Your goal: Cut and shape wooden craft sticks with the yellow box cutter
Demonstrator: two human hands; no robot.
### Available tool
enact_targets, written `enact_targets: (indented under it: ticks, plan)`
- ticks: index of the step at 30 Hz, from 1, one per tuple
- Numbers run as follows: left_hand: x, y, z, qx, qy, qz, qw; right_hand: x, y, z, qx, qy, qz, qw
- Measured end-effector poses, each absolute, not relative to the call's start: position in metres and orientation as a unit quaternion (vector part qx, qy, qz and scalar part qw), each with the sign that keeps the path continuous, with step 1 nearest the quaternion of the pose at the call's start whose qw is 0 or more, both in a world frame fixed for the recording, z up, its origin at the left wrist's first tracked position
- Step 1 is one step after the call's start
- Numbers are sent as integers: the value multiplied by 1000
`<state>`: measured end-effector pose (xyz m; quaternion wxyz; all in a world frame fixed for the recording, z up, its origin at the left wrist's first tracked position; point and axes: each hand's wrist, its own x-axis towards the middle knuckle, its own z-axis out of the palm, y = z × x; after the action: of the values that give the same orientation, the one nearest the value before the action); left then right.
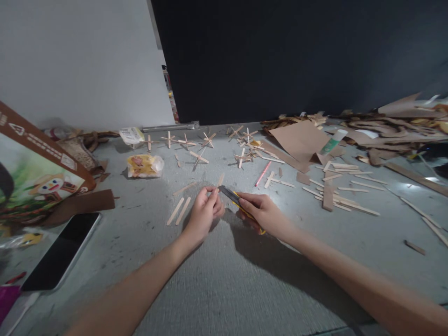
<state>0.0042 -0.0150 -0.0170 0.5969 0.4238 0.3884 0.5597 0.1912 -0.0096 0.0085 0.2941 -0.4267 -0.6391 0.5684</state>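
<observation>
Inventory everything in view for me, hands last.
table: one, grey, foreground
dark panel: one, black, back
pale panel: one, grey-white, back left
printed package: one, brown and green, far left
phone: one, black screen, left
wrapped packet: one, yellow, left of centre
crossed sticks: several, pale wood, towards back
loose sticks: three, pale wood, centre left
stick heap: many, pale wood, right
striped stick: one, red and white, right of centre
tube: one, green and white, back right
cardboard: many pieces, brown, mostly back right
held stick: one, pale wood, centre
cutter: one, dark and yellow, centre
left hand: one, bare, on held stick
right hand: one, bare, gripping cutter
</observation>
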Motion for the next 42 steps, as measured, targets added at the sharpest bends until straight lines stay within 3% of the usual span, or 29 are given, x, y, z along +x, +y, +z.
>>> enact_targets:
  ticks: [4, 8, 17, 42]
  plan:
    - [3, -14, -16, 397, 373, 550, 633, 192, -10, 10, -419, -640, 571, 299]
    - [7, -16, -19, 425, 406, 552, 591, 192, -11, 11, -420, -620, 556, 361]
    - [18, -31, -21, 601, 490, 426, 466, 187, -14, 2, -459, -670, 361, 458]
    - [15, -37, -21, 662, 488, 401, 404, 180, -12, -7, -459, -719, 284, 438]
